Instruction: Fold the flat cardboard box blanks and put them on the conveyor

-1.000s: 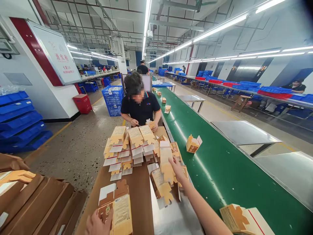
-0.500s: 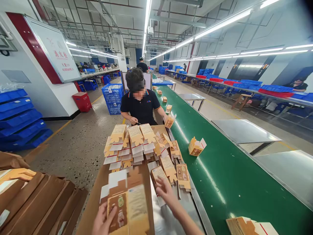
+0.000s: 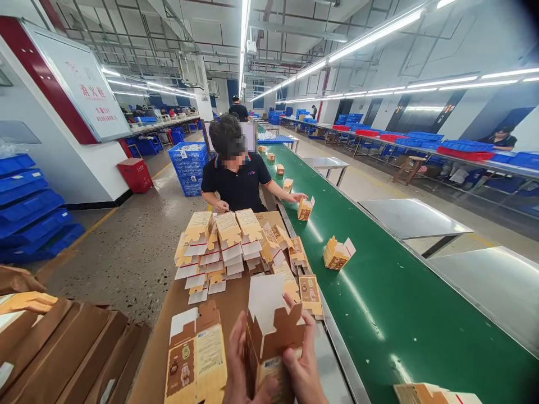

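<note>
Opened carton (image 3: 275, 336) held between 2 hands, low in the head view and above the near end of the surface (image 3: 233, 297). The left hand (image 3: 238, 365) is partly curled, its palm and fingers along the carton's left side; the right hand (image 3: 304, 359) wraps the opposite side, its thumb on the front face. The upper flaps stand open. A flattened carton (image 3: 196, 353) lies to the left, a pile of cartons (image 3: 229, 241) beyond; a green conveyor belt (image 3: 366, 269) runs along the right. The carton is probably light, its board fairly stiff along creases but easily dented, its printed face perhaps slightly slippery. The best hold is likely on 2 opposite walls near the folded edges, clear of flaps and tabs.
</note>
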Demonstrator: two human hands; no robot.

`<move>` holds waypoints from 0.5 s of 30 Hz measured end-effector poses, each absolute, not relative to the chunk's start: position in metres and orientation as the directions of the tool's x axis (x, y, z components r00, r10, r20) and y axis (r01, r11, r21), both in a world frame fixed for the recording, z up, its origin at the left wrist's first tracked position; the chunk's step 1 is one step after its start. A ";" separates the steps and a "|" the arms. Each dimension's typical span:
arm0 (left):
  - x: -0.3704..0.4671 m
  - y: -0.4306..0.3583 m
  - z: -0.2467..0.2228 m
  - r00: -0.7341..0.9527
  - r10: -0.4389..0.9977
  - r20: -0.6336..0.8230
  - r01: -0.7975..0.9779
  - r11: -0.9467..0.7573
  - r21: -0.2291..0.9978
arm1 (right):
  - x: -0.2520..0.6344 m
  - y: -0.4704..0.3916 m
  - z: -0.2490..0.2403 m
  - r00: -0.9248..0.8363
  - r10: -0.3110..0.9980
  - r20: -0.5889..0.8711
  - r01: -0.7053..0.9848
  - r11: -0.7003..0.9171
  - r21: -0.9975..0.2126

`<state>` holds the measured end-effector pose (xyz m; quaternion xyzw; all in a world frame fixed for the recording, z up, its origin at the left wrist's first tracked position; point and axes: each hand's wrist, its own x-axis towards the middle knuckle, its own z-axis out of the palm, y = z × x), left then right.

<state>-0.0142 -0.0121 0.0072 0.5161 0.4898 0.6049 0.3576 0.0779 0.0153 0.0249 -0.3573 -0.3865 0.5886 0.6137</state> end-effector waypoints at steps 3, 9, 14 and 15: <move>-0.016 -0.009 0.012 -0.268 0.872 0.410 0.136 -0.387 0.912 | 0.076 0.009 0.017 -0.080 0.995 0.062 -0.483 0.016 -0.876; -0.017 -0.010 0.024 -0.432 0.891 0.136 0.154 -0.076 0.985 | 0.075 0.008 0.001 -0.013 0.995 0.104 -0.344 0.093 -0.934; -0.016 -0.007 0.019 -0.497 0.856 0.140 0.083 -0.114 0.990 | 0.082 0.011 -0.003 -0.101 0.957 0.271 -0.120 0.258 -0.958; -0.016 -0.006 0.017 -0.499 0.854 0.150 0.084 -0.125 0.989 | 0.083 0.012 -0.003 -0.111 0.952 0.285 -0.065 0.279 -0.958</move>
